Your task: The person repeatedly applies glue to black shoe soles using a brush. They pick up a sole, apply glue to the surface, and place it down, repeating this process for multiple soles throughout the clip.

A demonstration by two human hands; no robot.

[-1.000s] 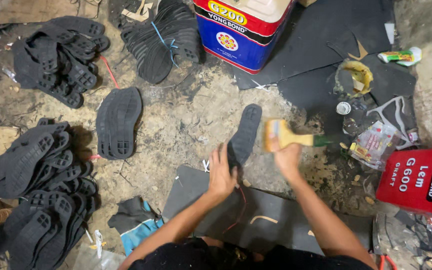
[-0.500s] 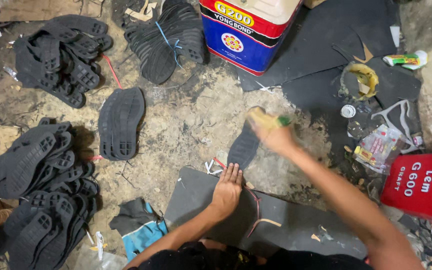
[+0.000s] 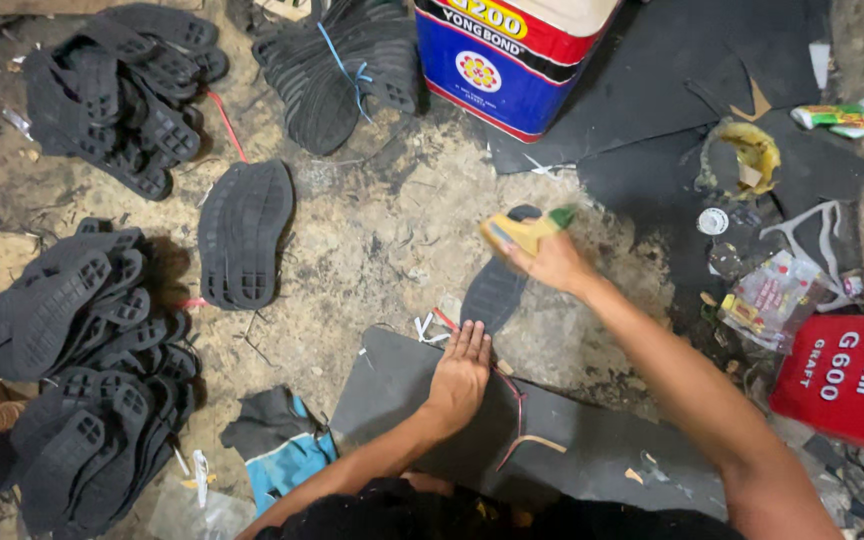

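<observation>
Blue-and-red square tin (image 3: 512, 60) top centre; red box (image 3: 847, 380) at right; clear crumpled wrapper (image 3: 772, 298) beside it.

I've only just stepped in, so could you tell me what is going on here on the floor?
A person sits on the ground working on a black shoe sole. The left hand presses flat on its near end, over a dark mat. The right hand holds a yellow-bristled brush above the far end. Piles of black soles lie to the left, and a large blue and red tin stands ahead.
</observation>
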